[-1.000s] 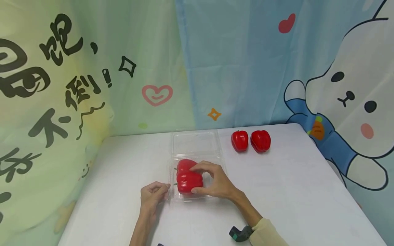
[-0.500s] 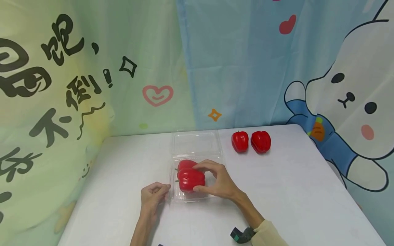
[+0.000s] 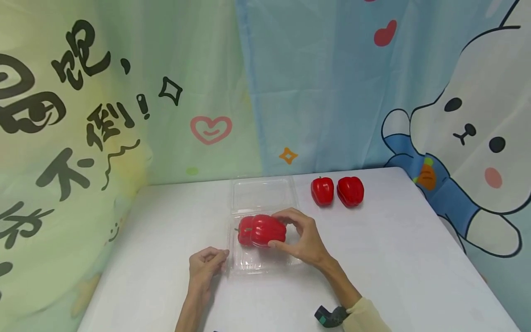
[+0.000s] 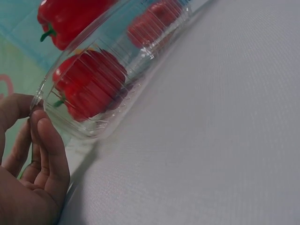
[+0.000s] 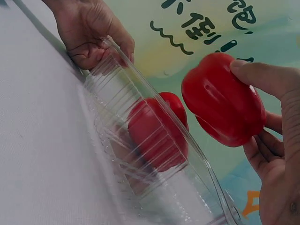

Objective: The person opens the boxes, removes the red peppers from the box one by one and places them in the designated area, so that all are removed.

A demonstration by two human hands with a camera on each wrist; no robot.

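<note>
The right hand (image 3: 304,240) grips a red pepper (image 3: 267,230), held just above the clear plastic box (image 3: 253,263) on the white desk (image 3: 394,258). A second pepper (image 5: 157,129) already lies inside the box. The left hand (image 3: 205,267) pinches the box's near-left corner, steadying it. The hinged lid (image 3: 263,193) lies open behind. Two more peppers (image 3: 337,191) stand side by side on the desk, well apart from the box. Judged from this layout, one pepper is packed, one is in hand, and two remain outside.
</note>
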